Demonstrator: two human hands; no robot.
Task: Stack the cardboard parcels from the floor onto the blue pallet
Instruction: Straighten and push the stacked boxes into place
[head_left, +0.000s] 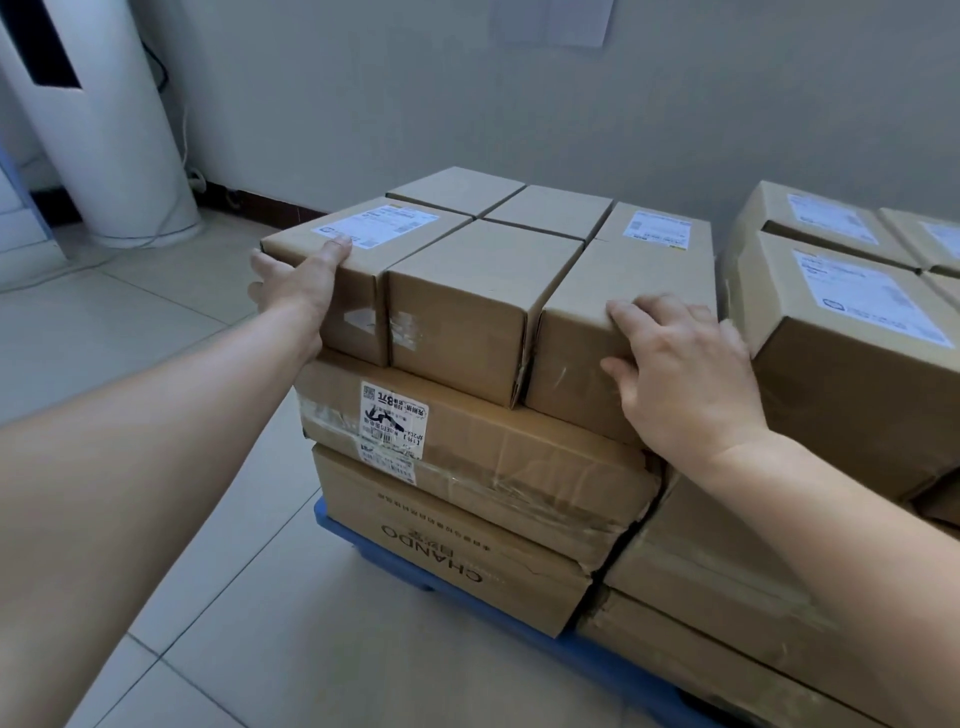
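A blue pallet (467, 597) on the floor carries two large flat cardboard parcels (493, 483), with several small parcels in a tight block on top. My left hand (296, 286) grips the near left corner of the left labelled parcel (363, 239), thumb on its top. My right hand (680, 374) lies flat against the near face and top edge of the right small parcel (623, 291). A plain small parcel (467, 301) sits between the two. Both hands press on the block from the outside.
A second, taller stack of labelled parcels (857, 322) stands close on the right, on more large boxes (701, 597). A white standing appliance (98, 130) with cables is at the back left by the wall. Tiled floor (156, 322) stretches to the left.
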